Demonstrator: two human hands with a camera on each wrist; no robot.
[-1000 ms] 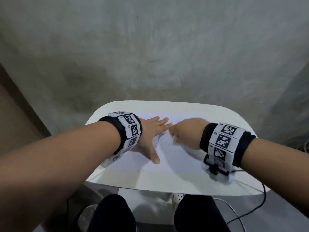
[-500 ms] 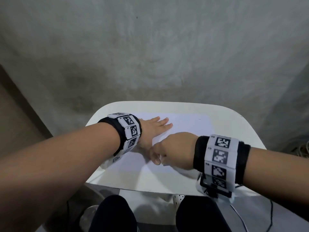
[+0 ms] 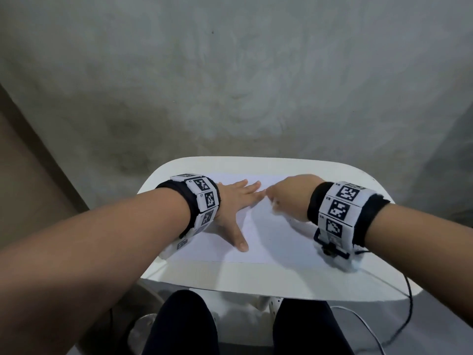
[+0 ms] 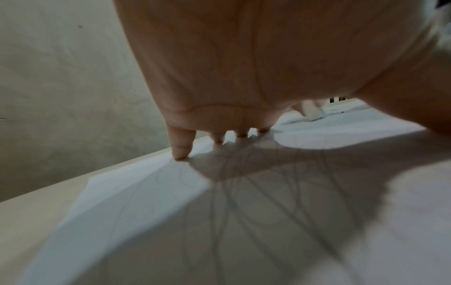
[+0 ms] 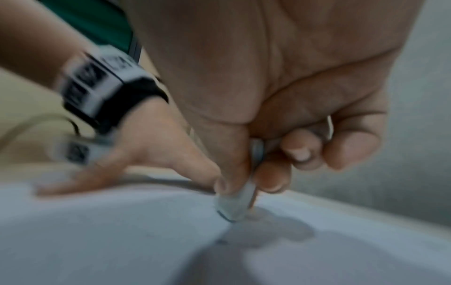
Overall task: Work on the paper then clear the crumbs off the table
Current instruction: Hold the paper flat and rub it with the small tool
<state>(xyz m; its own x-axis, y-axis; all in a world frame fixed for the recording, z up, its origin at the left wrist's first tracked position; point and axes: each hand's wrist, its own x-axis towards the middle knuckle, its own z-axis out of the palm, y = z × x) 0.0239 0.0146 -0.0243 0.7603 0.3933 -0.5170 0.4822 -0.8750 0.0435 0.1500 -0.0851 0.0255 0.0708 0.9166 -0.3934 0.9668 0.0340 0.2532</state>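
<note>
A white paper sheet (image 3: 271, 239) lies flat on the small white table (image 3: 256, 280). Faint pencil lines cross the paper (image 4: 136, 192) in the left wrist view. My left hand (image 3: 231, 208) presses flat on the sheet's left half, fingers spread and straight, fingertips (image 4: 181, 152) touching the sheet. My right hand (image 3: 286, 196) is at the sheet's far middle, right beside the left fingertips. It pinches a small whitish eraser (image 5: 231, 204) between thumb and fingers, with the eraser's tip pressed on the paper (image 5: 122, 231). I can make out no crumbs in these blurred views.
A grey wall stands just behind the table. A black cable (image 3: 409, 298) hangs off the table's right front edge. My knees (image 3: 184, 326) sit under the front edge, with a round metal object (image 3: 139, 329) on the floor at lower left.
My right hand slid toward me over the paper, then back away to the far middle beside the left fingertips. The left hand stayed pressed in place.
</note>
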